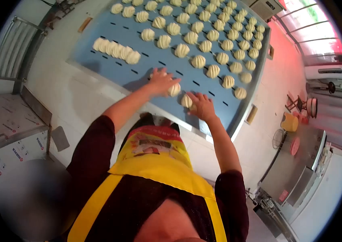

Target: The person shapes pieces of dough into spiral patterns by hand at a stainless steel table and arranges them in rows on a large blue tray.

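Many pale, ridged dough pieces (182, 50) stand in spaced rows on a blue slotted tray (110, 76). Toward the tray's left side, several more pieces (116, 50) lie pressed together in one line. My left hand (163, 82) is over the near part of the tray, fingers spread, with a dough piece (174, 89) beside its thumb and another partly hidden under the fingers. To its right, my right hand (202, 105) has its fingers apart, touching or close to a dough piece (186, 101); another piece beneath that hand is mostly covered.
The tray's metal rim (235, 131) runs close in front of my body. On the left is a steel cabinet (14, 133). A yellow bucket (290, 122) and a steel counter (292, 169) are on the right. A wooden handle (252, 114) sticks out from the right rim.
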A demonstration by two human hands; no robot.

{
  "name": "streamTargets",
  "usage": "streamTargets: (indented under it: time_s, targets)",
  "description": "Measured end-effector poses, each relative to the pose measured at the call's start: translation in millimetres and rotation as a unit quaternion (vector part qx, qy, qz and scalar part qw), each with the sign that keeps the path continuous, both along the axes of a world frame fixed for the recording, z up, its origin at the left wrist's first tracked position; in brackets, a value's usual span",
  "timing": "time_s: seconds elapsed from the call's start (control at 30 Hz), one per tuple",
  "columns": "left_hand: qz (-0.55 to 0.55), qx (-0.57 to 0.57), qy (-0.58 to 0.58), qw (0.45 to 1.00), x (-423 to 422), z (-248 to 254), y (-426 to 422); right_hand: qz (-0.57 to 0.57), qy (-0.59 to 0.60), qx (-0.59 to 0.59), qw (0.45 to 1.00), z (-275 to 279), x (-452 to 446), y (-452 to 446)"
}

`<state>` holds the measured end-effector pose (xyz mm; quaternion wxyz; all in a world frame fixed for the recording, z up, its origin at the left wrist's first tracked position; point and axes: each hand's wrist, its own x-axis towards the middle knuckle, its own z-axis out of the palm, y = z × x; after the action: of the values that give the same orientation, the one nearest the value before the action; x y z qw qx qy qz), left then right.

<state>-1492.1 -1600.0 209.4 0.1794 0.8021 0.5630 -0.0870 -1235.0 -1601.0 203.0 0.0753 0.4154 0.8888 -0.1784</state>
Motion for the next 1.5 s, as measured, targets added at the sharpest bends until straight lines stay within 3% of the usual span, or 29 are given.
streamTargets:
  time_s: [0.1,0.23,0.3,0.4,0.53,0.57,0.63,0.73,0.8,0.9,1.0,1.1,1.23,1.33,1.43,1.5]
  targets:
    - [0.046,0.024,-0.105,0.993,-24.8,4.7,-12.7,-0.05,0.053,0.024,0.997,27.2,-14.1,-0.4]
    - [0.039,0.127,-0.072,0.988,-123.4,5.3,-20.4,-0.107,0.24,-0.028,0.964,17.5,-69.9,15.9]
    - [0.065,0.14,-0.024,0.988,-174.4,26.6,-7.3,-0.073,0.246,-0.046,0.965,25.1,-136.5,22.6]
    - [0.005,0.133,-0.005,0.991,-232.2,18.8,20.6,-0.073,0.225,-0.028,0.971,13.1,-239.7,35.9]
    - [-0.128,0.118,0.046,0.984,-260.5,-16.3,60.4,-0.17,0.23,0.013,0.958,-23.5,-332.0,50.4]
    - [-0.133,0.116,-0.003,0.984,-268.9,-24.3,69.9,-0.174,0.249,0.045,0.952,-41.5,-343.6,50.5]
    - [-0.133,0.097,-0.109,0.98,-277.8,-43.3,70.8,-0.179,0.276,0.043,0.943,-54.9,-348.6,45.9]
    - [-0.166,0.14,-0.116,0.969,-289.9,-51.1,71.5,-0.271,0.235,0.059,0.932,-52.2,-306.8,50.4]
    - [-0.183,0.086,-0.09,0.975,-287.0,-44.5,71.9,-0.338,0.211,0.019,0.917,-21.9,-294.3,62.2]
    - [-0.199,0.031,-0.048,0.978,-292.0,-14.3,75.1,-0.241,0.283,0.059,0.926,8.3,-350.2,101.3]
    - [-0.1,0.075,-0.097,0.987,-337.3,8.7,75.0,-0.158,0.283,0.087,0.942,-11.7,-402.0,152.7]
    - [-0.038,0.054,-0.08,0.995,-387.3,-0.2,69.9,-0.149,0.252,0.113,0.95,-45.0,-427.0,184.9]
    - [-0.045,0.029,-0.103,0.993,-408.6,-25.2,68.0,-0.142,0.208,0.089,0.964,-59.1,-434.5,191.7]
    - [-0.087,0.048,-0.111,0.989,-404.6,-15.4,74.3,-0.165,0.185,0.064,0.967,-55.0,-440.0,191.4]
    - [-0.097,0.065,-0.167,0.979,-405.1,-14.5,84.7,-0.169,0.204,0.141,0.954,7.5,-447.7,155.0]
    - [-0.129,0.046,-0.173,0.975,-408.7,-13.8,90.0,-0.204,0.137,0.072,0.967,23.4,-425.2,110.4]
